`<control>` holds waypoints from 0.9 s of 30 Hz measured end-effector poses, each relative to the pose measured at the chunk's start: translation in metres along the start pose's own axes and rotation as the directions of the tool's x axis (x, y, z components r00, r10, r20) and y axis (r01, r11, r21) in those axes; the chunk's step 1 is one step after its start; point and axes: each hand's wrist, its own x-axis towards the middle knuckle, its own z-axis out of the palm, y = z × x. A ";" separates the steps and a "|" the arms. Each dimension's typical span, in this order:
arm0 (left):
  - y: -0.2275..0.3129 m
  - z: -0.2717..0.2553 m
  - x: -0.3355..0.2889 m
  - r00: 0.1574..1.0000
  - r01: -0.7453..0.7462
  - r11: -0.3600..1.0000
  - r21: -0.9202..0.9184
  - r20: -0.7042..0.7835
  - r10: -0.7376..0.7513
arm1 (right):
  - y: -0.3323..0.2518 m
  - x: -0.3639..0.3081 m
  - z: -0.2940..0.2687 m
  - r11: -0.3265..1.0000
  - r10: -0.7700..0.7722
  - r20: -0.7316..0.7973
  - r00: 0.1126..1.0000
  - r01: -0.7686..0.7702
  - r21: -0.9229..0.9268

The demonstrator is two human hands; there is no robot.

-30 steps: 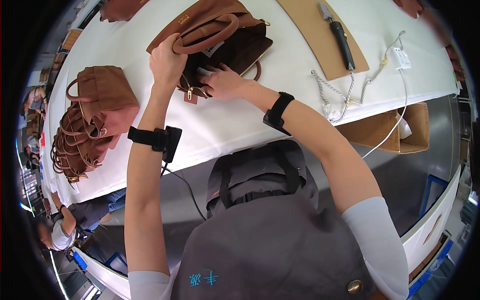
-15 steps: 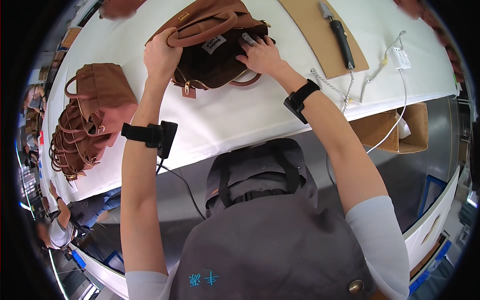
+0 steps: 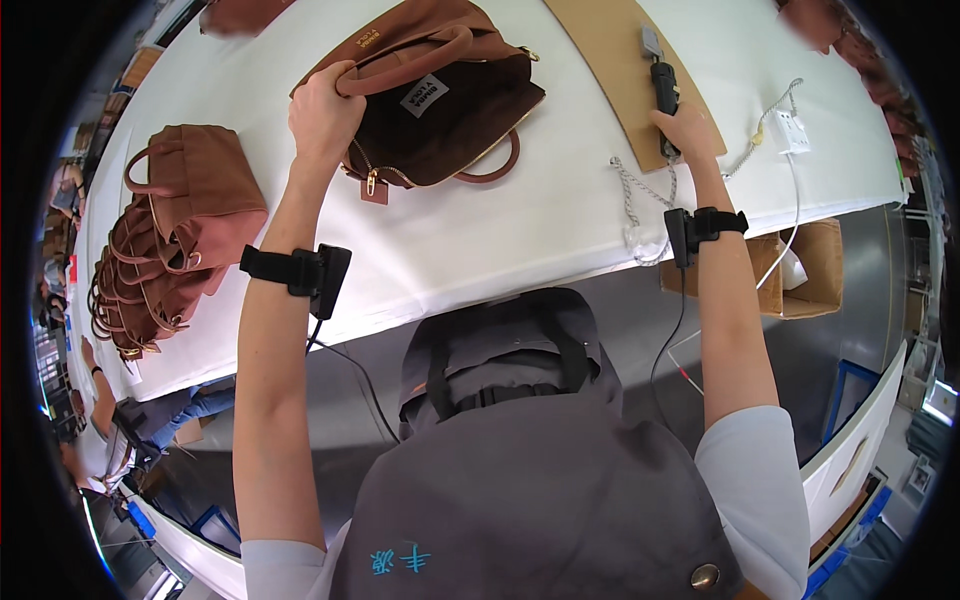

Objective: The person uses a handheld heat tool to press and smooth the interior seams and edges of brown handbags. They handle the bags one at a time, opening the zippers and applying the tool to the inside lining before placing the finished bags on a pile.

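Note:
A brown handbag (image 3: 480, 28) lies on its side on the white-covered table, its dark-lined mouth toward me. My left hand (image 3: 326, 112) is closed on the bag's rim, beside one of its rolled handles (image 3: 420, 62). A white label (image 3: 425, 95) shows inside, and a gold zipper pull with a brown tab (image 3: 374, 190) hangs from the near corner. Over to the right, my right hand (image 3: 688, 132) is closed round the black handle of a small corded electric iron (image 3: 662, 88) with a flat grey metal head. The iron is over a brown board (image 3: 605, 60).
Several more brown bags (image 3: 205, 185) are bunched at the table's left. A braided cord (image 3: 632, 195) runs from the iron's side toward a white power strip (image 3: 790, 132). Below the table's right edge stands an open cardboard box (image 3: 815, 265). Another person (image 3: 110, 420) is at the far left.
My right hand has left the inside of the bag, moved right and taken hold of the iron's handle. The left hand keeps its place on the bag.

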 end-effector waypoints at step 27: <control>0.012 -0.001 -0.012 0.999 -0.010 1.000 0.021 -0.034 0.010 | -0.121 -0.181 0.030 0.865 -0.498 0.204 0.843 0.500 0.049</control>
